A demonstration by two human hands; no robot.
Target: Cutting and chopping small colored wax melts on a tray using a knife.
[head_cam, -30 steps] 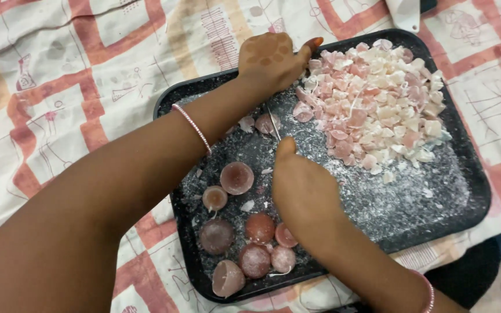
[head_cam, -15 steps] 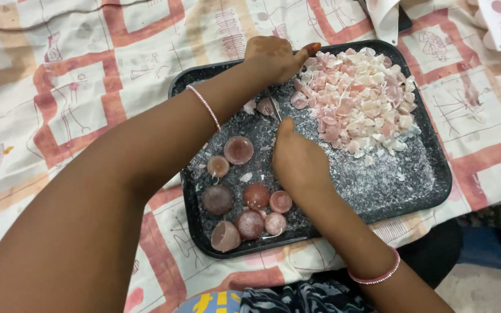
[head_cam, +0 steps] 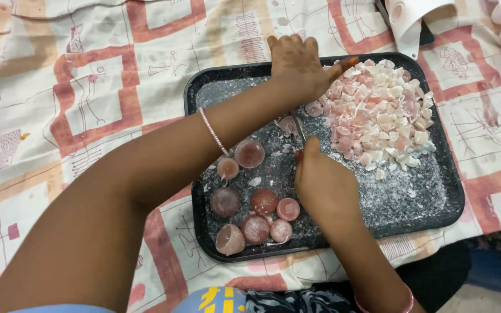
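Note:
A black tray [head_cam: 442, 191] dusted with white crumbs lies on a patterned cloth. On its right side is a heap of chopped pink and white pieces [head_cam: 378, 113]. Several round pink domes [head_cam: 250, 153] lie at the tray's lower left. My left hand [head_cam: 297, 64] reaches across the tray with its fingers curled down at the heap's left edge; what is under the fingers is hidden. My right hand [head_cam: 326, 185] grips a thin knife [head_cam: 298, 128], whose blade points up the tray towards a pink piece [head_cam: 289, 123] near my left wrist.
The patterned cloth [head_cam: 88, 98] covers the surface around the tray. White moulded sheets with round cavities [head_cam: 418, 17] lie beyond the tray's top right corner. My knees and a dark patch of floor show below the tray.
The view has shifted, so the tray sits further right and lower in it. Both hands keep their places on the tray, the knife still by the pink piece.

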